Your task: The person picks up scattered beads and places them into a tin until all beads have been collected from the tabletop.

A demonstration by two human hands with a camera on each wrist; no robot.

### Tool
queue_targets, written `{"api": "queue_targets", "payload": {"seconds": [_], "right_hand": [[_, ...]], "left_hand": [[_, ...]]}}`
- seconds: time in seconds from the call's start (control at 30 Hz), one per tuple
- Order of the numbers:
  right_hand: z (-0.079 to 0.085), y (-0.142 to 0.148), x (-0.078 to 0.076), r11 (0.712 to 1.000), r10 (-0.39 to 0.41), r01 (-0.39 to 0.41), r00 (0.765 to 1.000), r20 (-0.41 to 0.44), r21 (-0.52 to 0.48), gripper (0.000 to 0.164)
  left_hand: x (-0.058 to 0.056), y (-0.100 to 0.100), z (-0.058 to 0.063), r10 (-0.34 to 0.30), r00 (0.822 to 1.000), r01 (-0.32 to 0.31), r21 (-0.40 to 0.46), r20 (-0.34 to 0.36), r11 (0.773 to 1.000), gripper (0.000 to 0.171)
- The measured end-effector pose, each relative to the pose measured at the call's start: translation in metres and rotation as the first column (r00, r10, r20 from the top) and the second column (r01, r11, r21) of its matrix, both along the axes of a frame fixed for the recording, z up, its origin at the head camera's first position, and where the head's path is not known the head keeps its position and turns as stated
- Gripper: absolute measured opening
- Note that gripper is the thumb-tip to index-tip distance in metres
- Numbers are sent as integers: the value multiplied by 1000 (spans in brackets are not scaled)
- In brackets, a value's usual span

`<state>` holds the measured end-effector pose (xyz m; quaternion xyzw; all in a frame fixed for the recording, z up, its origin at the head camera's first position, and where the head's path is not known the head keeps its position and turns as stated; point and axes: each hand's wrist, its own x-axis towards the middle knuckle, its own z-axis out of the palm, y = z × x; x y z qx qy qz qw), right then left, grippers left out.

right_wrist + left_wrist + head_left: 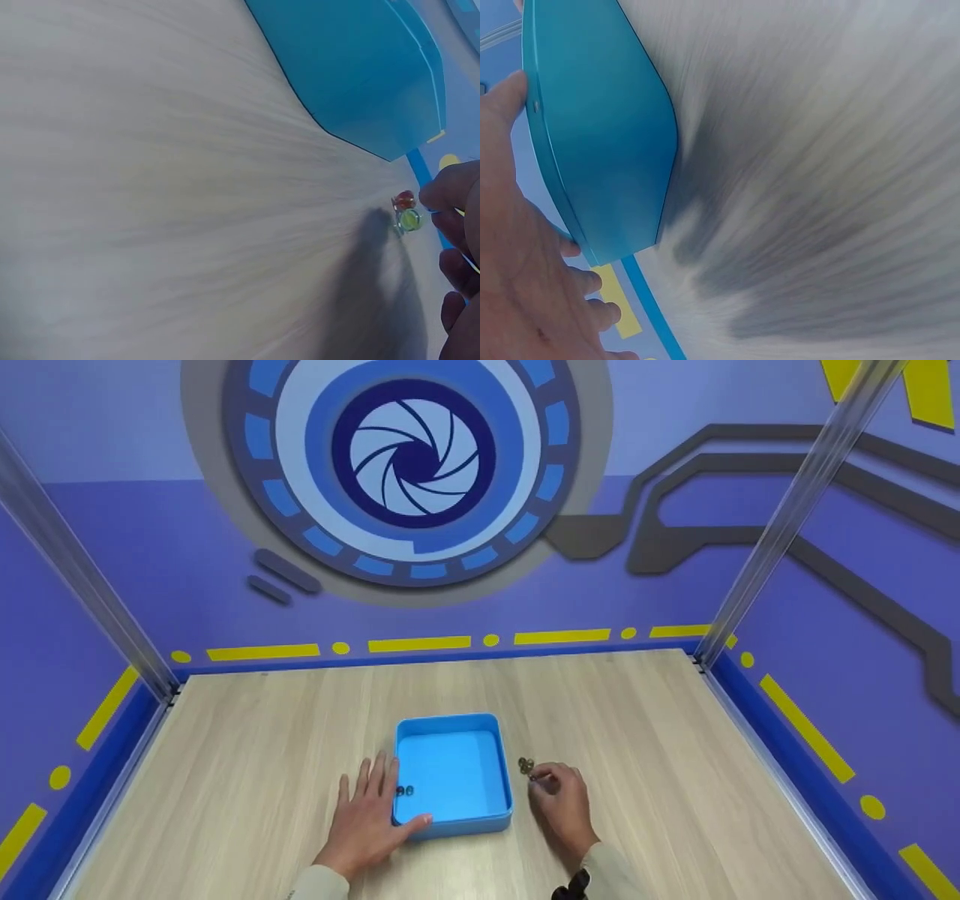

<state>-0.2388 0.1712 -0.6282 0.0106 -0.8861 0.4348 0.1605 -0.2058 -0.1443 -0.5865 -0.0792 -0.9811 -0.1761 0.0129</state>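
A square blue tray [452,828] stands on the table with two small dark glass marbles [405,791] inside, close to its left wall. My left hand [367,814] rests against the tray's left side, fingers spread and straight, thumb over the front rim. To the right of the tray lies a small cluster of glass marbles [526,764]; in the right wrist view a red marble [404,199] and a yellow-green marble [409,220] show. My right hand [564,806] is beside this cluster, its thumb and index finger pinching a dark marble at its near edge.
The pale wood table [262,750] is walled in at the back and sides by blue-purple printed panels [142,555]. Metal posts [787,510] rise at the two back corners. A dark band [574,885] sits at the right wrist.
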Motion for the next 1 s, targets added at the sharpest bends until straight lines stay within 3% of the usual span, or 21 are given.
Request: {"api": "queue_targets", "payload": {"seconds": [0.63,1.0], "right_hand": [[8,-4,2,999,32,-33,999,-33,-41,15],[13,-5,1,994,33,-33,999,-2,-103,14]], "left_hand": [[1,-2,1,-9,1000,9,-4,-6,1000,106],[0,-1,2,-5,1000,5,-8,5,1000,106]]}}
